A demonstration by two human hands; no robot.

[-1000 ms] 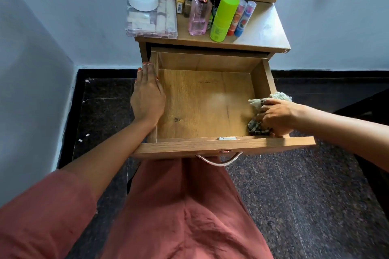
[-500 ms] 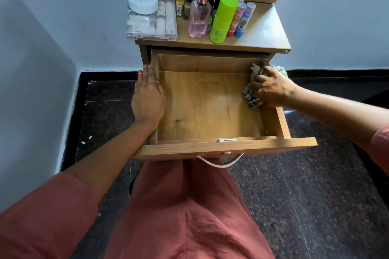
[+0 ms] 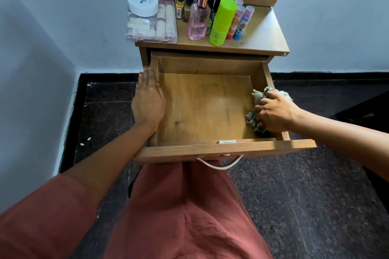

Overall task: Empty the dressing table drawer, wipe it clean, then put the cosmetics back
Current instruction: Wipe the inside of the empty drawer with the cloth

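Head cam has the drawer point(image 3: 202, 107) pulled out and empty, right hand point(image 3: 273, 112) bunched round the cloth point(image 3: 260, 95) on its right wall, left hand point(image 3: 148, 101) flat on the left wall, so wiping's underway and the cosmetics point(image 3: 197, 12) on top go back next I reckon.

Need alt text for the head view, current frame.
A person's right hand grips a crumpled cloth at the right side of an empty open drawer, while the left hand rests flat on its left wall. Cosmetics stand on the tabletop above.
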